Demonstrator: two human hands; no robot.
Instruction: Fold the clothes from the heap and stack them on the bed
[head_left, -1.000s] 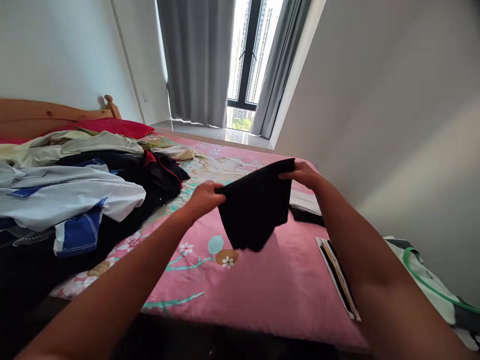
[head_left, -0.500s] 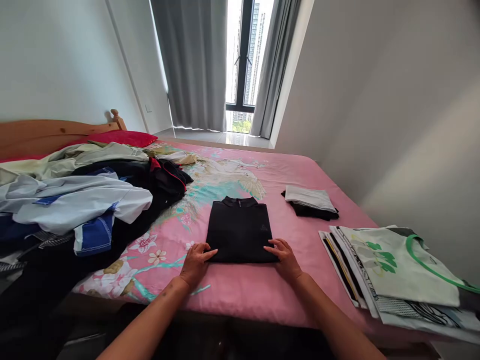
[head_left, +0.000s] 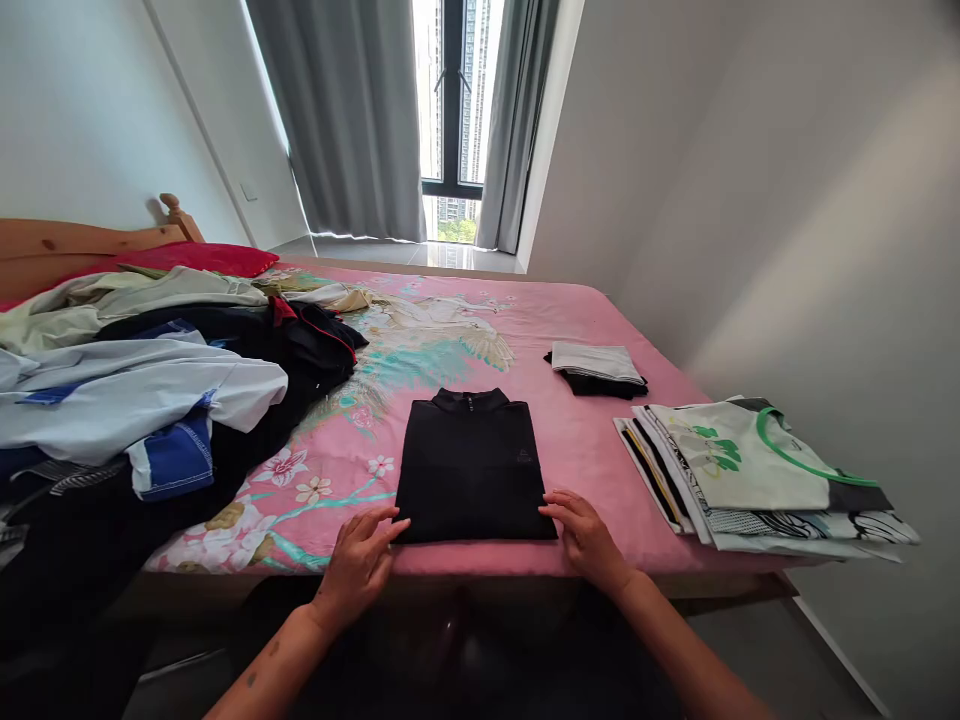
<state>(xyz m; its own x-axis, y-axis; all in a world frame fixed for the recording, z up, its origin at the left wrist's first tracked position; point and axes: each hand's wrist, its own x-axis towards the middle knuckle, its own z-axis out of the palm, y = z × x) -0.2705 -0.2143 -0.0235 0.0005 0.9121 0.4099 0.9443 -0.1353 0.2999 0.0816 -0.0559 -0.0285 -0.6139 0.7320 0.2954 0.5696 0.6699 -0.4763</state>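
Note:
A black shirt [head_left: 469, 470] with a stand collar and a short zip lies folded into a neat rectangle near the front edge of the bed. A small logo shows on its chest at the right. My left hand [head_left: 361, 550] is at the lower left corner of the shirt, thumb and fingertips closed on the fabric. On the opposite side, my right hand [head_left: 589, 540] has its fingertips and thumb at the lower right edge in a light pinch. The undersides of both grips are hidden.
Loose clothes [head_left: 150, 390] are heaped on the bed's left side. To the right sits a small folded pile [head_left: 600, 362], grey over black. A larger stack of folded shirts [head_left: 742, 470] lies at the right edge. A red pillow [head_left: 225, 260] rests by the wooden headboard [head_left: 90, 240].
The folded black shirt has slid toward me, closer to the bed's front edge, with both hands at its lower corners. My view has also shifted, so the piles appear higher and further left.

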